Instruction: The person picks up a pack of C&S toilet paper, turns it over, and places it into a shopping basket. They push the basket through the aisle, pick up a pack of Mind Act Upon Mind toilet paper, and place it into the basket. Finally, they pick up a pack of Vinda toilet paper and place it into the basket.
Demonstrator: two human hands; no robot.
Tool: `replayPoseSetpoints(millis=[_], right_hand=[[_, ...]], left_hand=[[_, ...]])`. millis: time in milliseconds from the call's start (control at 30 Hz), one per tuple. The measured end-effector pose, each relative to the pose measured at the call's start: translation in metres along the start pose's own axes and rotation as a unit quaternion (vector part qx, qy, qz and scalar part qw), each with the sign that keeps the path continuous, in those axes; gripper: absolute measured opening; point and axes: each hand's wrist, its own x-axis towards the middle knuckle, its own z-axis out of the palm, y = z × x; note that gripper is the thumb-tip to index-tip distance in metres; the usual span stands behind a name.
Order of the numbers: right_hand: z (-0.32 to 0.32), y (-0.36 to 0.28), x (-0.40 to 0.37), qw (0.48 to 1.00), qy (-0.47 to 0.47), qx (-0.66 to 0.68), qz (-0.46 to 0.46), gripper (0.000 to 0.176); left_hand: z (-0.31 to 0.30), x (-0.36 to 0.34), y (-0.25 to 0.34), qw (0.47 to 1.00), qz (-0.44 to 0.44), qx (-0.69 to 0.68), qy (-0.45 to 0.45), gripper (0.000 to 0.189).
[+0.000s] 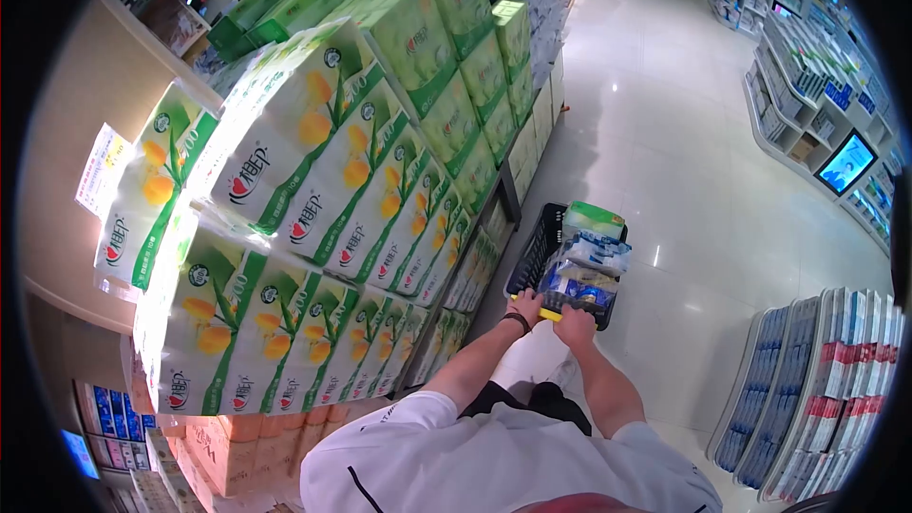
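Note:
Both my hands grip the yellow handle (550,314) of a dark shopping basket (525,264) in front of me. My left hand (524,306) is closed around the handle's left part, with a dark band on the wrist. Near its right end, my right hand (575,325) is wrapped round the same handle. Inside the basket lie a green pack (595,219) at the far end, white-and-blue packs (594,253) in the middle, and a dark blue pack (578,291) close to my hands. Their exact kinds cannot be made out.
Stacked tissue packs (356,185) with yellow flowers rise close on my left, green packs (451,100) behind them. A glossy floor (665,190) runs ahead. Shelves with a lit screen (846,162) stand far right; a stack of blue-and-white goods (817,394) is at near right.

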Motion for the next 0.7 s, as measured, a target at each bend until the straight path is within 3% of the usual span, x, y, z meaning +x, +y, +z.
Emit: replayPoseSetpoints(millis=[100,233,400,500,633,700], right_hand=[[-0.005,0.016,0.041,1.0,-0.016,0.002,0.007,0.024],[-0.022,0.027,0.093,0.997,-0.08,0.003,0.02,0.028],[-0.038,0.046,0.146,0.995,-0.099,-0.018,0.022,0.029],[-0.039,0.059,0.179,0.997,-0.07,-0.026,0.004,0.027],[-0.046,0.075,0.208,0.998,0.037,-0.031,-0.036,0.025],[-0.056,0.081,0.231,0.998,0.041,-0.038,-0.038,0.025]], left_hand=[[-0.008,-0.001,0.018,0.996,-0.033,-0.046,0.07,0.085],[-0.012,0.003,0.028,0.994,0.0,0.004,0.113,0.108],[-0.037,0.049,0.053,0.993,-0.035,-0.024,0.106,0.11],[-0.061,0.077,0.054,0.996,-0.028,0.003,0.088,0.109],[-0.088,0.113,0.051,0.998,0.007,-0.004,0.062,0.109],[-0.086,0.143,0.047,0.995,0.026,0.01,0.092,0.11]])
